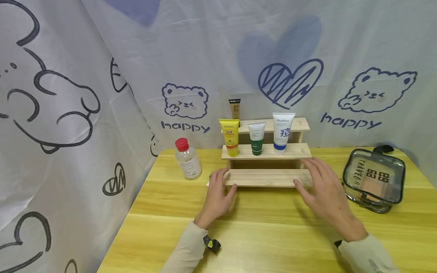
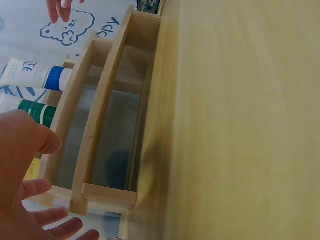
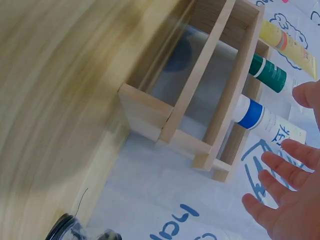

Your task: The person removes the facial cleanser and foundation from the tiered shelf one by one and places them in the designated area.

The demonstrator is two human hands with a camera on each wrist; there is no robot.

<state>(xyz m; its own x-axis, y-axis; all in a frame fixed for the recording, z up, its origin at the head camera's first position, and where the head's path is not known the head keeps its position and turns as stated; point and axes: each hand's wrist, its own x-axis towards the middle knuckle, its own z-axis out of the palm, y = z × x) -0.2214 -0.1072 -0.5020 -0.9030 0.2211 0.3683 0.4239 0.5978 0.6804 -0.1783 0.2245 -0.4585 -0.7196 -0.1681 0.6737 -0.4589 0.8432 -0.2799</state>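
A light wooden three-tier display shelf (image 1: 268,177) stands at the back of the table, its lowest tier bare. On the middle tier stand a yellow tube (image 1: 230,138), a green-and-white tube (image 1: 257,139) and a white tube with a blue band (image 1: 283,132). Behind them, a small gold tube (image 1: 235,110) with a black end is at the top tier's left. My left hand (image 1: 214,197) is at the shelf's left end, fingers spread. At the right end, my right hand (image 1: 326,193) has its fingers extended; the right wrist view shows its palm and parted fingers (image 3: 282,170).
Left of the shelf stands a clear bottle (image 1: 189,165) with a red cap. A transparent zip bag (image 1: 372,189) with black edging lies to the right. Behind the wood-grain table (image 1: 252,235) hangs a printed white cloth (image 1: 205,49).
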